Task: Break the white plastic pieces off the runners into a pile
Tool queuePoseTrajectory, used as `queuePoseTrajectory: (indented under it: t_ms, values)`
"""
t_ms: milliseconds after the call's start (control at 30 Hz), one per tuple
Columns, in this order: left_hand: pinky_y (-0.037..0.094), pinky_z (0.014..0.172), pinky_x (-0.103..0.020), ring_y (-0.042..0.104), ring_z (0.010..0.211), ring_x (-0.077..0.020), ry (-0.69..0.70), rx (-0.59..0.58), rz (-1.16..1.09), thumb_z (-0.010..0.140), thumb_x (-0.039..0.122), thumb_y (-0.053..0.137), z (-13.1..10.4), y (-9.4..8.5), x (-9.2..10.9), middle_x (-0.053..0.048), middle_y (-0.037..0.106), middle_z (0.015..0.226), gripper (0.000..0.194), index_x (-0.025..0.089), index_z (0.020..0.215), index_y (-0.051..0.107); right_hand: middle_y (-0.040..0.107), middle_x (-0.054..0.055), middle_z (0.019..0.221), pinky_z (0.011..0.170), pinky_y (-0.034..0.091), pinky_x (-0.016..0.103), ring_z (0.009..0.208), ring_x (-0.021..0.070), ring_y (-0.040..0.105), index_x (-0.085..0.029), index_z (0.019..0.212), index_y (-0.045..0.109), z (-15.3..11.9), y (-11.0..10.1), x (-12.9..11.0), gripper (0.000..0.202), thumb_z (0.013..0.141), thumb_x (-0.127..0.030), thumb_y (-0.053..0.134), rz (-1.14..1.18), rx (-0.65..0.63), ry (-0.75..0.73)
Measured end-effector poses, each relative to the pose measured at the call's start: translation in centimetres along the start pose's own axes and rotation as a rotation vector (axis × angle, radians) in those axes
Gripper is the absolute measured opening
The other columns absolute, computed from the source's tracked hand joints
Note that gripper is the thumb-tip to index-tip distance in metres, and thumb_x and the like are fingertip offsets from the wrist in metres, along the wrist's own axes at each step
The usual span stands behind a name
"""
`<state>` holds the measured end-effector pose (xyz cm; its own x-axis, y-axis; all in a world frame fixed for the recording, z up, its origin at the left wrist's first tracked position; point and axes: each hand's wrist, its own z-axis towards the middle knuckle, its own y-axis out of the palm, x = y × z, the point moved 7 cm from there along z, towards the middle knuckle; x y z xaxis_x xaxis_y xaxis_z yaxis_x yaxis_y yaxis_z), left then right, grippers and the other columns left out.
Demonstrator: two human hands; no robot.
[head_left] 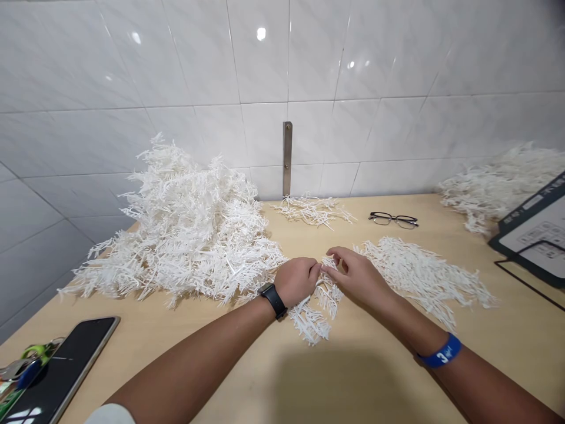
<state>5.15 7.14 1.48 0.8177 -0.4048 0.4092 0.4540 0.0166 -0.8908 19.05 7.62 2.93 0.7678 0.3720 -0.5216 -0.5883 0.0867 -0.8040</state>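
Note:
My left hand (298, 281), with a black watch on its wrist, is closed on a white branched sprig (309, 321) that hangs below the fingers. My right hand (357, 277) meets it from the right, thumb and fingers bent around another part of the white sprigs (329, 294). The fingertips of both hands almost touch, and the exact grip is partly hidden. Left of my hands rises a large heap of white branched sprigs (189, 235). A flatter pile of them (424, 277) lies beside my right forearm.
Loose white twigs (315, 211) lie by the wall below a metal strip (287, 159). Eyeglasses (392, 220) rest farther right. Another white heap (507, 179) and a dark-framed panel (538, 229) stand at the right. A phone (66, 365) and keys (26, 371) occupy the left front.

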Motion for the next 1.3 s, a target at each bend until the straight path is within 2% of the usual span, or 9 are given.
queuePoseTrajectory:
  t_ms: [67, 133, 267, 433, 533, 633, 900, 1200, 1300]
  values:
    - [0.028, 0.059, -0.030, 0.059, 0.071, -0.0192, 0.004, -0.003, -0.003, 0.099, 0.036, 0.035, 0.0, 0.0, 0.1, -0.006, 0.070, 0.078, 0.040, 0.020, 0.076, 0.064, 0.067, 0.005, 0.095, 0.068, 0.042, 0.028, 0.080, 0.0186, 0.060, -0.021, 0.110, 0.062, 0.0, 0.7, 0.0, 0.028, 0.088, -0.038, 0.057, -0.044, -0.035, -0.054]
    - [0.028, 0.059, -0.029, 0.059, 0.071, -0.0188, 0.010, -0.010, -0.011, 0.099, 0.036, 0.035, 0.0, -0.1, 0.2, -0.006, 0.070, 0.079, 0.039, 0.020, 0.077, 0.064, 0.066, 0.005, 0.096, 0.067, 0.041, 0.028, 0.078, 0.0180, 0.061, -0.021, 0.107, 0.063, 0.0, 1.0, 0.3, 0.024, 0.090, -0.034, 0.053, -0.089, -0.038, -0.076]
    - [0.026, 0.058, -0.029, 0.058, 0.070, -0.0176, 0.025, -0.007, -0.029, 0.098, 0.035, 0.036, 0.1, -0.2, 0.3, -0.004, 0.070, 0.079, 0.038, 0.020, 0.075, 0.063, 0.067, 0.004, 0.091, 0.065, 0.041, 0.028, 0.074, 0.0173, 0.061, -0.021, 0.096, 0.065, 0.1, 1.0, 0.4, 0.017, 0.091, -0.030, 0.051, -0.134, -0.009, -0.100]
    - [0.022, 0.054, -0.029, 0.055, 0.066, -0.0155, 0.003, -0.026, -0.081, 0.097, 0.040, 0.039, 0.0, -0.2, 0.3, -0.003, 0.069, 0.077, 0.038, 0.020, 0.075, 0.063, 0.068, 0.004, 0.084, 0.066, 0.041, 0.028, 0.075, 0.0180, 0.062, -0.021, 0.087, 0.065, -0.1, 1.1, -0.3, 0.019, 0.092, -0.025, 0.047, -0.132, -0.014, -0.155]
    - [0.020, 0.053, -0.028, 0.049, 0.060, -0.0137, -0.024, -0.054, -0.134, 0.095, 0.045, 0.039, 0.0, -0.2, 0.1, -0.001, 0.066, 0.070, 0.040, 0.020, 0.073, 0.062, 0.069, 0.004, 0.084, 0.067, 0.041, 0.028, 0.076, 0.0180, 0.062, -0.020, 0.085, 0.065, -0.2, 1.1, -0.7, 0.022, 0.093, -0.023, 0.045, -0.099, -0.007, -0.200]
    - [0.018, 0.052, -0.028, 0.041, 0.054, -0.0122, -0.012, -0.076, -0.168, 0.094, 0.043, 0.039, 0.1, 0.0, 0.0, 0.000, 0.060, 0.062, 0.042, 0.019, 0.066, 0.059, 0.067, 0.004, 0.081, 0.064, 0.038, 0.026, 0.072, 0.0164, 0.060, -0.021, 0.083, 0.064, -0.4, 1.1, -0.9, 0.023, 0.094, -0.025, 0.044, -0.099, -0.008, -0.219]
    - [0.017, 0.053, -0.030, 0.034, 0.052, -0.0118, -0.014, -0.066, -0.166, 0.083, 0.031, 0.044, 0.3, 0.6, -0.3, 0.000, 0.052, 0.055, 0.031, 0.018, 0.057, 0.054, 0.059, 0.000, 0.066, 0.053, 0.021, 0.026, 0.057, 0.0129, 0.048, -0.020, 0.068, 0.051, -0.6, 1.6, -1.8, 0.022, 0.088, -0.022, 0.046, -0.339, -0.019, -0.147]
    - [0.015, 0.053, -0.030, 0.030, 0.051, -0.0119, -0.036, -0.063, -0.193, 0.079, 0.028, 0.045, 0.6, 0.6, -0.5, 0.001, 0.047, 0.052, 0.027, 0.018, 0.054, 0.049, 0.059, 0.000, 0.066, 0.053, 0.019, 0.026, 0.056, 0.0125, 0.044, -0.020, 0.067, 0.049, -0.5, 2.1, -1.8, 0.022, 0.087, -0.024, 0.044, -0.368, -0.010, -0.089]
    - [0.015, 0.053, -0.031, 0.028, 0.051, -0.0116, -0.029, -0.059, -0.191, 0.077, 0.026, 0.046, 0.3, 0.6, -0.4, 0.001, 0.045, 0.050, 0.026, 0.018, 0.053, 0.045, 0.057, 0.000, 0.064, 0.053, 0.018, 0.027, 0.054, 0.0127, 0.040, -0.020, 0.066, 0.049, -0.1, 1.2, -0.8, 0.020, 0.086, -0.023, 0.045, -0.396, 0.020, -0.016]
